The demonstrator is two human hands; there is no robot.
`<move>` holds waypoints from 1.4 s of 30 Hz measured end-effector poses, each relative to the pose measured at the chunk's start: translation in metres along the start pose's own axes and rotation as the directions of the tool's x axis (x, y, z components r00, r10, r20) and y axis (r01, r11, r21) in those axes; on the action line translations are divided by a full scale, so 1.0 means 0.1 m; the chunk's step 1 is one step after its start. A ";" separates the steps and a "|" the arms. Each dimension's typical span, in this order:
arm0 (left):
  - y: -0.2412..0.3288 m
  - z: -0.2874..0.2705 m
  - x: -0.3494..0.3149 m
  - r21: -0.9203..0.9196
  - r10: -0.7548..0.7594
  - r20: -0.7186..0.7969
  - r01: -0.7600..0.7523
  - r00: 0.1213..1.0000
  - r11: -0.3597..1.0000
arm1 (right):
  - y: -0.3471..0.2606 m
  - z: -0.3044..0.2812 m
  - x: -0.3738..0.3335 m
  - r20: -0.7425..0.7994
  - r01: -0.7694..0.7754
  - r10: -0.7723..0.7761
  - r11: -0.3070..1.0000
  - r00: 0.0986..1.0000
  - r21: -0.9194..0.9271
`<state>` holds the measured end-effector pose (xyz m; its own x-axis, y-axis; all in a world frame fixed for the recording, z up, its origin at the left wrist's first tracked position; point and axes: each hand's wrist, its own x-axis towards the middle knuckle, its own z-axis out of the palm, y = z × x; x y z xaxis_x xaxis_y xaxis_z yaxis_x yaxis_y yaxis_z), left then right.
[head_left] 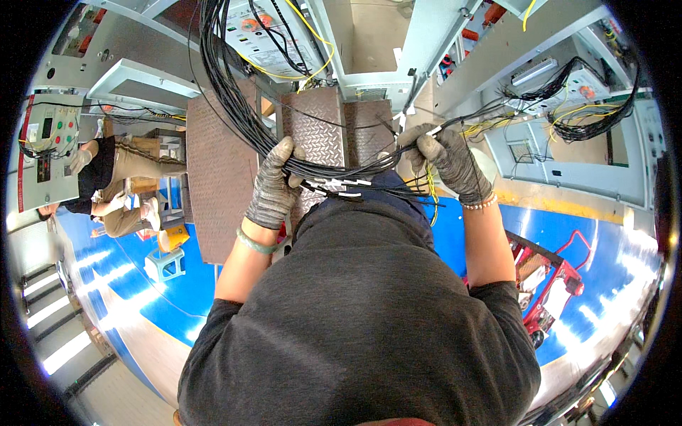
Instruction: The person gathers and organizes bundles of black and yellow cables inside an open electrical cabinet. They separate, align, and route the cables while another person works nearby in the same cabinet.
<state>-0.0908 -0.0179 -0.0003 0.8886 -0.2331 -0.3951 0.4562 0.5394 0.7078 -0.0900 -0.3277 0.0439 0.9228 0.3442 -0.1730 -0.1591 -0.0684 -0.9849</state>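
Note:
A thick bundle of black wires [238, 106] hangs from the cabinet front at the upper left and sags across in front of my body. My left hand [274, 186], in a grey work glove, is closed around the bundle where it bends. White marker sleeves [334, 187] show on several wires between my hands. Also gloved, my right hand [449, 160] grips the black wires at the bundle's right part with thumb and fingers together. Loose wire ends and a few yellow-green wires [432, 195] dangle just below it.
Brown tread-plate steps [312, 128] lie ahead, between grey open cabinets. More black wires [604, 128] hang from a cabinet door at the right. Another person [117, 170] works by a control panel [53, 153] at the left, near a light-blue stool [165, 264]. A red cart [558, 287] stands right.

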 end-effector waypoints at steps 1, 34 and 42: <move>0.00 -0.01 0.01 0.019 0.010 0.030 -0.010 1.000 1.000 | 0.00 -0.01 0.00 -0.015 -0.030 0.030 0.999 0.999 0.018; 0.08 0.26 -0.09 -0.290 -0.056 0.058 0.071 0.997 0.954 | 1.01 -0.27 -0.03 -0.409 -0.166 0.255 0.956 0.876 0.241; 0.09 0.28 -0.10 -0.221 -0.034 0.060 0.047 0.998 0.974 | 1.08 0.03 -0.08 -0.204 -0.188 0.474 0.655 0.857 0.732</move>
<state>-0.0938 -0.0337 0.0264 0.8737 -0.2996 -0.3834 0.4753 0.6936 0.5412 -0.1157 -0.3354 -0.0606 0.7866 0.0717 -0.6133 -0.5347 0.5758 -0.6185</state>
